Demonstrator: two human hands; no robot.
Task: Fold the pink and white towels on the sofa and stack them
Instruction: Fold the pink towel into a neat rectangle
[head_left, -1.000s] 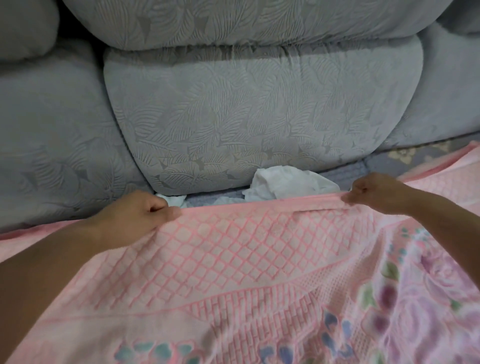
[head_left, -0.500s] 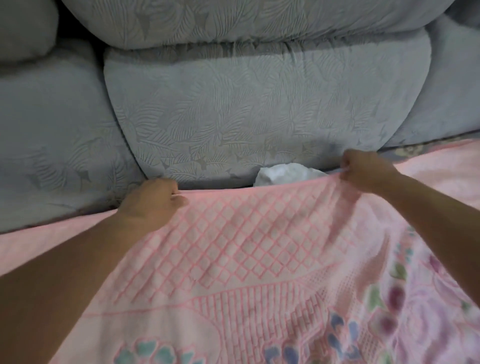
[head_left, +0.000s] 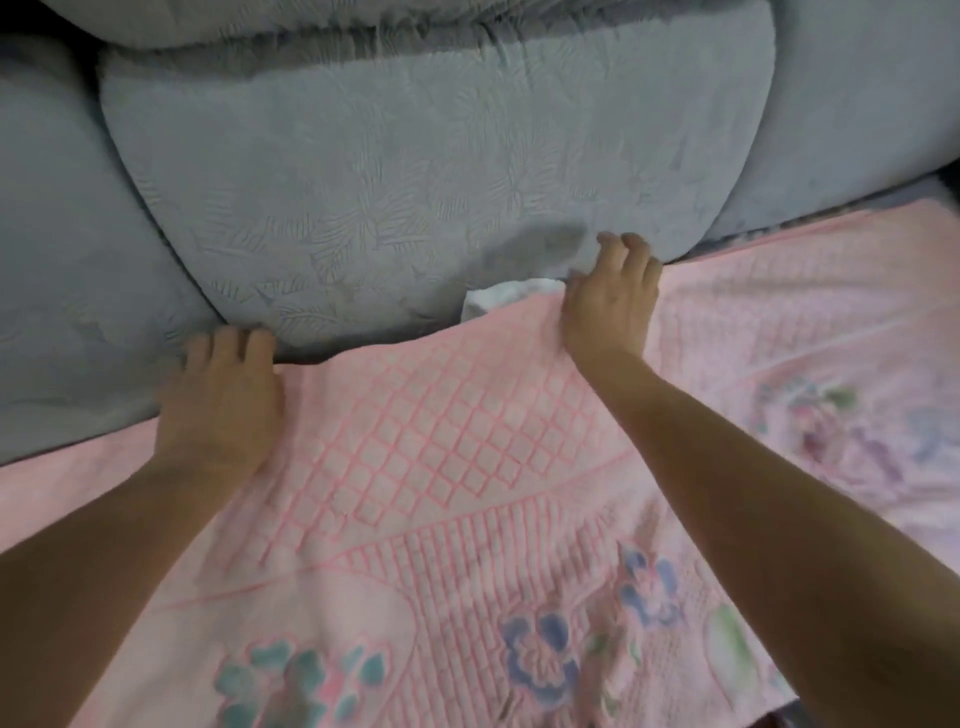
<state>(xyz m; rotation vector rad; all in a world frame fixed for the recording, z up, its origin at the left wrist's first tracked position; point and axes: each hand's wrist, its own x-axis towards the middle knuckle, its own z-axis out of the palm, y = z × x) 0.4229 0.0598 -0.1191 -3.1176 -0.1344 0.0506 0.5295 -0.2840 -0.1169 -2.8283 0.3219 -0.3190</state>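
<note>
Pink terry, woven with a raised diamond lattice and blue and teal flowers, covers the sofa seat: the pink patterned towel (head_left: 467, 457) lies spread under both forearms, its far edge now pushed up against the base of the grey leaf-embossed sofa back cushion (head_left: 415, 171), where half a second ago that edge was held a little short of it. The left hand (head_left: 221, 400) rests palm down on the towel's far left part, its fingers straight and relaxed with their tips at the cushion; earlier it was a fist pinching the hem. The right hand (head_left: 610, 301) has likewise let go of its pinch and lies flat on the towel's far edge, fingers spread and reaching onto the cushion. Just left of the right hand, a crumpled white towel (head_left: 498, 301) peeks out between the pink edge and the cushion, showing less than a second ago, when much of it lay uncovered. To the right of the right hand more pink cloth stretches away across the seat.
</note>
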